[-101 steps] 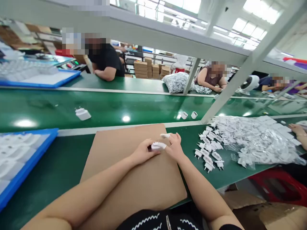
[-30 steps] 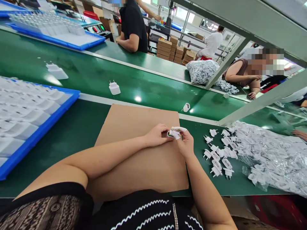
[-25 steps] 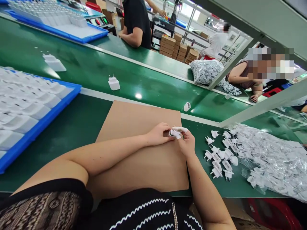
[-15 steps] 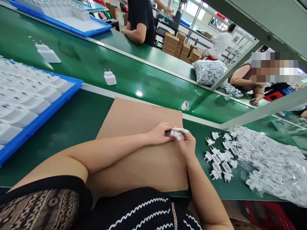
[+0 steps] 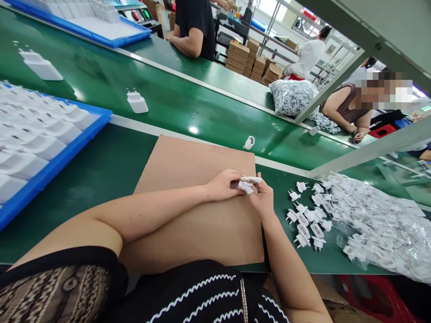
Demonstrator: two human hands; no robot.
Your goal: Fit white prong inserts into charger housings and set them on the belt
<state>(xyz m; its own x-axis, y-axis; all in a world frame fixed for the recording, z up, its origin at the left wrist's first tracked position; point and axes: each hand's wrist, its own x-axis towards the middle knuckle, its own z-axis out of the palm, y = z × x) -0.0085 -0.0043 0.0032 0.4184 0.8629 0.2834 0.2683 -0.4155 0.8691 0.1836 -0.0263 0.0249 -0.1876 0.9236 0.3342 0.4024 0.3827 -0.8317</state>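
Above the cardboard sheet [image 5: 188, 237], my left hand [image 5: 224, 184] and my right hand [image 5: 263, 199] meet, fingertips pinched together. Between them is a small white plastic charger piece [image 5: 245, 185], mostly covered by the fingers, so its exact shape is hidden. White wrapping covers at least one finger of my right hand. To the right of that hand, several loose white plug heads [image 5: 310, 216] with pins lie on the green tabletop. Beyond the cardboard, a white charger body [image 5: 249, 142] rests on the green conveyor belt [image 5: 188, 110].
A blue tray [image 5: 101, 117] of white chargers stands at left. A clear plastic bag [image 5: 384, 220] of white plug heads lies at right. Two pronged chargers [image 5: 137, 102] sit on the belt farther left. A slanted metal post [image 5: 336, 85] rises at right; co-workers sit or stand across the belt.
The chargers on the belt have shifted left. My hands keep their pinch around the white piece, with only slight finger movement. A co-worker at right has moved slightly.
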